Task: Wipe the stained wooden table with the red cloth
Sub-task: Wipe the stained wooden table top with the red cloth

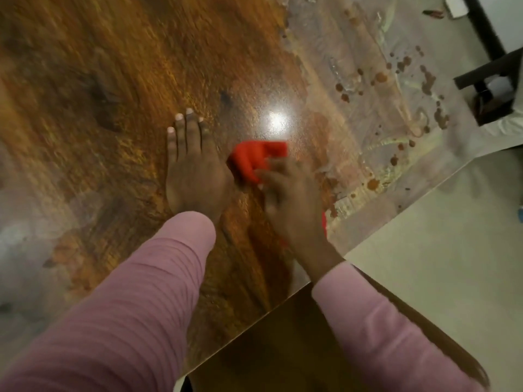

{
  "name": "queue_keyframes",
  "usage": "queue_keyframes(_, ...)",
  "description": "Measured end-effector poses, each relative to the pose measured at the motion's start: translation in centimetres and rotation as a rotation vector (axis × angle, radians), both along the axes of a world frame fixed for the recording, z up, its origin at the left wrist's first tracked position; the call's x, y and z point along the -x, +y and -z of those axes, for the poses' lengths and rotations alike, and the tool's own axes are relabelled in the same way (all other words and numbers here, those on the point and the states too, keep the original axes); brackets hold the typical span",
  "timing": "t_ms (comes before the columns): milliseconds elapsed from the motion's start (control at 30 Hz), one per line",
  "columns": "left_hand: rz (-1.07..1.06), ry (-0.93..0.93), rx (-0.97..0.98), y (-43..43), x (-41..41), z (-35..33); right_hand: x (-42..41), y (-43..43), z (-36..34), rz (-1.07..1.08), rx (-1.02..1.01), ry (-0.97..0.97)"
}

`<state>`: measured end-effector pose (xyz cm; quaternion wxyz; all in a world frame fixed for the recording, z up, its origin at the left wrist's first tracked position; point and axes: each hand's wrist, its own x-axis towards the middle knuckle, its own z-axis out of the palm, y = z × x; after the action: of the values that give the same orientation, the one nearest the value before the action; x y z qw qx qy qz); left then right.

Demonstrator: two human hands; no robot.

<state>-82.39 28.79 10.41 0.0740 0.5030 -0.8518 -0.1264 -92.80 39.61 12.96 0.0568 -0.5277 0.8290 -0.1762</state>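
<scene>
— Hands first: what are they doing?
— Left hand is lying flat on the table, down-left of the glare. Its fingers are stretching out straight and close together, the palm is pressing on the wood, and it is holding nothing. Right hand is sitting just below the glare and is gripping the cloth. It is blurring badly, so I am only judging that its fingers are curling over the fabric, from the red bunching out past them.
— Where is the cloth lying?
— It is resting crumpled on the tabletop, directly under the glare, between the two hands and right beside the left one. A bit of red is also showing by the right wrist, farther down-right of the glare.
— How is the wood looking?
— Left of the glare it is showing warm orange-brown grain. Right of the glare a grey, filmy patch is spreading, with brown stains dotting it. Most of them are sitting up-right of the glare, and a few down-right near the table's edge.
— Anything else showing?
— Pink sleeves are covering both forearms, well below the glare. Pale floor is showing beyond the table's edge, down-right of the glare. Dark furniture is standing far right of the glare, past the stains. A small white thing is lying far up-right, and I cannot tell what it is.
</scene>
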Motion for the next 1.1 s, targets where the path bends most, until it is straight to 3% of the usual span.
queue_keyframes(100, 0.009, -0.004, -0.004, 0.1, -0.1, 0.0, -0.6, 1.9, -0.2, -0.153, 0.027, -0.014)
queue_keyframes(267, 0.016, 0.021, 0.011, 0.0, -0.2, 0.5, 6.9, 0.5, -0.7, 0.165, -0.044, 0.076)
queue_keyframes(333, 0.024, 0.025, 0.017, 0.0, -0.2, 0.6, 6.6, 0.6, -0.7, 0.179, -0.034, 0.052)
queue_keyframes(500, 0.058, 0.018, 0.032, 0.1, -0.1, 0.3, -0.7, 4.7, -0.1, -0.152, 0.015, -0.037)
queue_keyframes(600, 0.06, 0.015, 0.035, 0.0, -0.2, 0.6, -0.7, 6.2, 0.0, -0.252, 0.04, -0.009)
queue_keyframes(800, 0.075, 0.046, 0.054, 0.0, -0.2, 0.7, 6.0, 4.9, -0.4, 0.107, 0.004, 0.044)
queue_keyframes(1100, 0.087, 0.017, 0.052, 0.1, 0.1, 0.6, -7.8, 12.0, 0.8, 0.017, 0.01, -0.106)
